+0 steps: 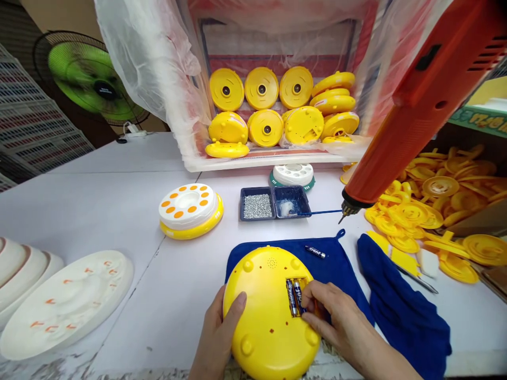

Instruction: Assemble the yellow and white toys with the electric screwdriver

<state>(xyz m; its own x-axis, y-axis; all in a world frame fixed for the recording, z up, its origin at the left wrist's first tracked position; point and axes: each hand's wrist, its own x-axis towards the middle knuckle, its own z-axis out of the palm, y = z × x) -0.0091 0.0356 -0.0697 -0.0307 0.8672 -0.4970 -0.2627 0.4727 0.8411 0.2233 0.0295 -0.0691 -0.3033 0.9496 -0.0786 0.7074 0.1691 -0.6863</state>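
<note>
Head cam here, quick q: what's the left hand [217, 332] up to?

Wrapped around the edge of the yellow plastic disc [261, 332], thumb on top. Looks like it's steadying the thing.

And the right hand [340, 322]?

Partly curled, fingertips on two batteries [295, 296] in the disc's open compartment. Can't tell if it's actually pinching them.

Why the blue towel [340, 269] underneath?

Probably to protect the plastic. A loose battery [315, 252] lies on it too, handy.

Further out?

A navy tray [275, 203] of tiny metal bits, an orange drill [420, 105] at upper right, a heap of yellow parts [435, 184], then a bin of yellow discs [261, 88].
</note>
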